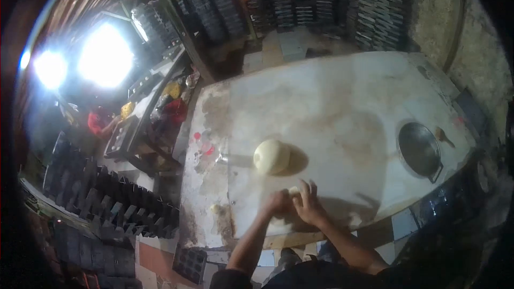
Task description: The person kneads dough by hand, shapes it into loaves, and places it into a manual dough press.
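A large smooth ball of pale dough (269, 157) rests on the worktable (321, 85), just beyond my hands. My left hand (280, 203) is closed near the table's front edge, with a small piece of dough (293, 189) showing at its thumb side. Beside it, my right hand (309, 206) has its fingers stretched and apart, close against the left hand and that piece. Whether the right fingers touch the dough is hard to make out. To the left lies a small lump of dough (215, 208).
A round metal pan (419, 150) sits at the table's right, with a small brown-headed tool (440, 134) beside it. Red pieces (206, 149) lie at the left edge. Dark stacked trays (123, 203) stand left; a person in red (99, 123) is at another bench.
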Demonstrator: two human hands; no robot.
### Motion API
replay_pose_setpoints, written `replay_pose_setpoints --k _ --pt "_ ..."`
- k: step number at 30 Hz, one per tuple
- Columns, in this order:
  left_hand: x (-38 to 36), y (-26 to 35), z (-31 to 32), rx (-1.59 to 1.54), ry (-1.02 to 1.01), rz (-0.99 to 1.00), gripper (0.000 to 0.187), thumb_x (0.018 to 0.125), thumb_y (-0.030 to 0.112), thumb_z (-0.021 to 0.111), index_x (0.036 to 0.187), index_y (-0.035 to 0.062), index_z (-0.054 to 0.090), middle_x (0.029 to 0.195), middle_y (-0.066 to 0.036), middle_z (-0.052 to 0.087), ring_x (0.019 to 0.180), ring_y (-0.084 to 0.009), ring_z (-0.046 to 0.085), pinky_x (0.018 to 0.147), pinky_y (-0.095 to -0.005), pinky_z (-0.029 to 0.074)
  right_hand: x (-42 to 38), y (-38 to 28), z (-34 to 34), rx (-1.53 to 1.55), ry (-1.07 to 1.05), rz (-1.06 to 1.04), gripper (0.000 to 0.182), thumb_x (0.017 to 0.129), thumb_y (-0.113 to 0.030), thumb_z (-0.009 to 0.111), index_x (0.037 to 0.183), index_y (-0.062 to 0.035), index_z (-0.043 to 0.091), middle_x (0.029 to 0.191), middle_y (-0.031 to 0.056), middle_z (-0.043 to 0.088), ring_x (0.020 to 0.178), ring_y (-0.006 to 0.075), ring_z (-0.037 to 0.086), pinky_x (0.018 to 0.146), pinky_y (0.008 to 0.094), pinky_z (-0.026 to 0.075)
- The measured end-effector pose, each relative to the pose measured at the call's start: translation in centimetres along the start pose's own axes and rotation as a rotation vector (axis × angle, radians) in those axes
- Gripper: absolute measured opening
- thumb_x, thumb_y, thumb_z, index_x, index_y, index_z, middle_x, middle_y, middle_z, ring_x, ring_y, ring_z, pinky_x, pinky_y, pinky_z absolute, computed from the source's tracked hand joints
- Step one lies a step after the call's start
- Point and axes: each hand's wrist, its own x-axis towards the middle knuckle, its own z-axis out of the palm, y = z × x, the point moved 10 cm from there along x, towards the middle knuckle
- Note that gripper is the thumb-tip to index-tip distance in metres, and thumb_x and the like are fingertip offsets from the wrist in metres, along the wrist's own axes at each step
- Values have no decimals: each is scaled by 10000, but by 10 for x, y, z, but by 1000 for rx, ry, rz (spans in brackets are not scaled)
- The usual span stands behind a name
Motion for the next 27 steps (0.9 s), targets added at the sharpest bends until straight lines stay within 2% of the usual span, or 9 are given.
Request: replay_pose_setpoints --k 3,6,8,10,14,18,22,23,27 --pt "-32 -43 13 -759 -346 -210 651 916 477 620 1332 -21 555 1045 -275 703 1065 -402 673 910 -497 524 -26 -55 -7 -219 -17 -17 568 1029 -370 511 1453 -25 355 1432 239 411 1402 379 344 1096 492 392" --pt "-55 -51 60 -1124 -236 46 699 1039 552 430 1433 -25 461 1351 -183 574 1284 -264 543 1071 -397 436 -57 29 80 533 -39 371 546 1015 -405 530 1386 -10 465 1389 198 498 1333 294 447 1079 422 406" --pt "-98 -9 23 -1455 -184 -31 624 1061 500 411 1413 -8 496 1323 -155 598 1196 -249 587 1025 -380 470 -32 -26 47 708 -161 468 487 966 -451 579 1051 14 696 1027 152 699 1011 221 644 957 373 479" --pt "-103 4 13 -1661 -211 -110 539 1084 413 407 1422 3 492 1366 -129 570 1195 -227 576 1033 -371 470 1 -58 25 271 -331 303 466 935 -453 617 981 2 711 883 192 714 896 262 706 845 399 529" --pt "-65 26 -39 -1171 40 215 501 1056 429 468 1326 20 570 1109 -146 695 896 -271 689 742 -374 557 34 -111 -65 65 0 -59 444 891 -451 644 955 -13 685 837 220 696 811 411 701 709 471 535" --pt "-121 119 -33 -269 464 357 597 868 80 571 1434 -2 401 1452 -337 386 1316 -545 397 1108 -577 332 -42 41 -38 59 -105 175 473 986 -461 520 1165 -55 685 993 234 701 927 430 678 812 483 534" --pt "-78 160 59 125 297 314 772 900 335 627 1488 -75 341 1570 -347 247 1482 -522 171 1217 -594 123 -51 163 7 44 -352 576 653 1018 -595 368 1249 -58 659 1291 257 628 1242 302 590 1035 444 436" --pt "-37 153 65 262 319 272 765 884 376 640 1460 -66 400 1511 -347 341 1424 -504 297 1184 -590 215 -33 154 -7 132 -393 802 681 1018 -614 346 1254 -57 659 1319 262 614 1278 288 567 1067 436 413" --pt "87 113 10 102 -124 180 659 868 438 655 1331 -26 588 1176 -235 671 949 -366 681 908 -482 538 61 83 -79 136 -116 223 556 978 -359 604 1380 -2 465 1353 294 519 1252 460 505 1041 517 415"
